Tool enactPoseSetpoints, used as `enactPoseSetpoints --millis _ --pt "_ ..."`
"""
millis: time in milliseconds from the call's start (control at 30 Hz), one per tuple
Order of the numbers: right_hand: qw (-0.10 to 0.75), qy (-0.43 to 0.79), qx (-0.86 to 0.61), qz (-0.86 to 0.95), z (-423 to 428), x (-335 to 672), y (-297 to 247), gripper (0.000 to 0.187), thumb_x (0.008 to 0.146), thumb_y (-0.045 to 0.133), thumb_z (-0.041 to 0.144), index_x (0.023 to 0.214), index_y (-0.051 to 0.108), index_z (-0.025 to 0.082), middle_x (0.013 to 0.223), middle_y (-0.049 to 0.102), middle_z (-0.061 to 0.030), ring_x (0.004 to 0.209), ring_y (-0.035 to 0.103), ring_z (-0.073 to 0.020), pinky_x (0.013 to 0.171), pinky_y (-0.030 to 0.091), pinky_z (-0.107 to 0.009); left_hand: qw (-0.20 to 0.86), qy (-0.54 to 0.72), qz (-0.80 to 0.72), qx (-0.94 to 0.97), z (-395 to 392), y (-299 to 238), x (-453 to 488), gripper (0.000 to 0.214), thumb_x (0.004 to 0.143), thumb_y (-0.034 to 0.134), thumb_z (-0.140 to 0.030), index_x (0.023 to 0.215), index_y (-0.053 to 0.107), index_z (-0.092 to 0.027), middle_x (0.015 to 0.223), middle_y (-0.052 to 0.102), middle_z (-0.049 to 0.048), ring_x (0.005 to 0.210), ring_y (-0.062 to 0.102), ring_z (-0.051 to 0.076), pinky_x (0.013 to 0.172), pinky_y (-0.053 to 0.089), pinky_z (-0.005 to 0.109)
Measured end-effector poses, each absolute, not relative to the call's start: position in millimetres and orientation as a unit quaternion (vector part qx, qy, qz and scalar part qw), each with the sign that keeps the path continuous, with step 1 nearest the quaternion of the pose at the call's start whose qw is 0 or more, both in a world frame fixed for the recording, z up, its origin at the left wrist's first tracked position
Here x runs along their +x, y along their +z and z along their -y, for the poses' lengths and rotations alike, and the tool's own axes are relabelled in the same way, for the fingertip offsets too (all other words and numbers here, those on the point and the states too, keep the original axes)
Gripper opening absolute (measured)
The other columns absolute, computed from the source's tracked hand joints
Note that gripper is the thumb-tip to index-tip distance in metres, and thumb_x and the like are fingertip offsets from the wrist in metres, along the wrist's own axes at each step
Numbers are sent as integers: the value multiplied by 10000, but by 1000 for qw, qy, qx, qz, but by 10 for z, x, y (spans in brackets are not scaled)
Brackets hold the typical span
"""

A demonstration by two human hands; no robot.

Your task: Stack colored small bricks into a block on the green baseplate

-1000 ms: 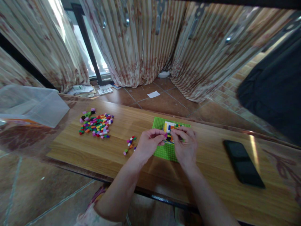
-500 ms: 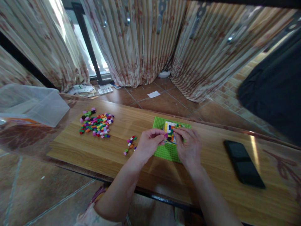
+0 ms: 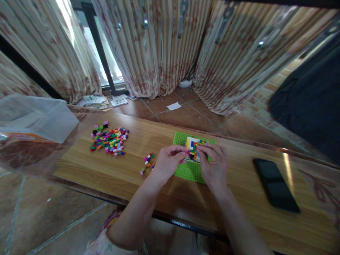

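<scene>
A green baseplate lies on the wooden table, with a small patch of coloured bricks built on its far half. My left hand rests at the plate's left edge, its fingers pinched on a small pink brick. My right hand lies over the plate's right part, fingertips pressed together on the built bricks; what they hold, if anything, is hidden.
A heap of several loose coloured bricks lies at the left, a few more bricks beside my left hand. A clear plastic bag sits far left. A black phone lies at the right. Curtains hang behind.
My right hand has shifted slightly to the right, uncovering more of the built bricks. The left hand has stayed in place with its pink brick.
</scene>
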State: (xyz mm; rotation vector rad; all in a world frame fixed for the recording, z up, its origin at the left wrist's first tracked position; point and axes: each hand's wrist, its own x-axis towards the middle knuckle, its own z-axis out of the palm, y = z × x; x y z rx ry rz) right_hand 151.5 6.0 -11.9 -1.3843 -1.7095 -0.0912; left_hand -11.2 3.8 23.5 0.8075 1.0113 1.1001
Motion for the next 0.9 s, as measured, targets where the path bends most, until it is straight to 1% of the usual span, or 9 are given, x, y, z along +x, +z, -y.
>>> enactPoseSetpoints --millis 133,333,467,667,900 --pt "435 -50 -558 705 -69 1503 -113 179 928 565 276 886 731 222 952 723 -63 951 594 -233 870 455 -409 659 490 -446 356 -43 227 -103 110 667 707 -182 758 740 -130 736 696 31 667 584 105 616 463 217" --pt "384 -77 -560 730 -68 1488 -60 204 946 526 269 885 713 218 932 734 -64 918 582 -240 854 427 -405 661 491 -440 358 -41 211 -99 98 669 705 -180 747 734 -128 738 697 32 654 579 100 608 460 214" --pt "368 -71 -568 732 -62 1484 -28 220 950 504 262 888 711 221 916 725 -64 912 568 -242 846 419 -402 659 492 -440 360 -42 205 -102 96 666 708 -181 743 734 -129 743 701 37 657 583 105 608 463 219" --pt "372 -67 -555 741 -61 1480 -57 234 944 507 241 887 731 204 937 711 -79 927 554 -249 849 440 -409 659 494 -441 358 -45 216 -92 92 658 707 -174 734 732 -131 727 697 33 663 587 108 606 464 217" --pt "420 -29 -557 716 -63 1474 -90 192 916 551 259 900 741 231 958 686 -72 957 581 -236 880 472 -418 660 489 -445 357 -31 227 -101 97 656 705 -174 739 737 -136 739 695 30 672 586 108 611 467 218"
